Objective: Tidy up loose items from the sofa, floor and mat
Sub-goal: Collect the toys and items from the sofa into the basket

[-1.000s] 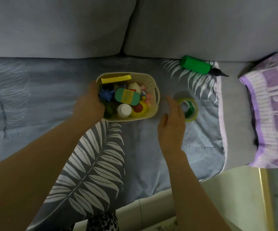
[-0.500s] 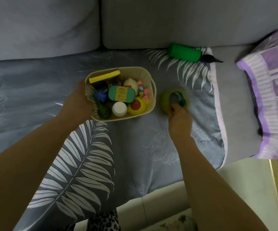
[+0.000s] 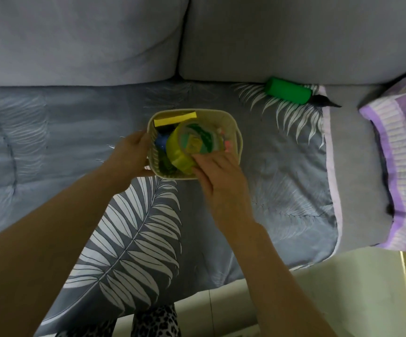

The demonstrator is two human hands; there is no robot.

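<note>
Sofa (image 3: pixel 282 40) under leaf-print cover (image 3: pixel 134 239)

Yellow-green tape roll (image 3: pixel 185 147) tilted atop full beige basket (image 3: pixel 236 132); green pump (image 3: pixel 287 94) on sofa.

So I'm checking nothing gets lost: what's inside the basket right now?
In the basket: a tape roll on top, held by the right hand, a yellow block, something blue, pink bits. The roll covers whatever lies beneath.

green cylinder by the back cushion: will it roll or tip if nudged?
The green cylinder lies on its side, so tipping seems unlikely and a sideways nudge would probably roll it. The soft quilt should slow it. Its black pointed tip may make it curve.
</note>
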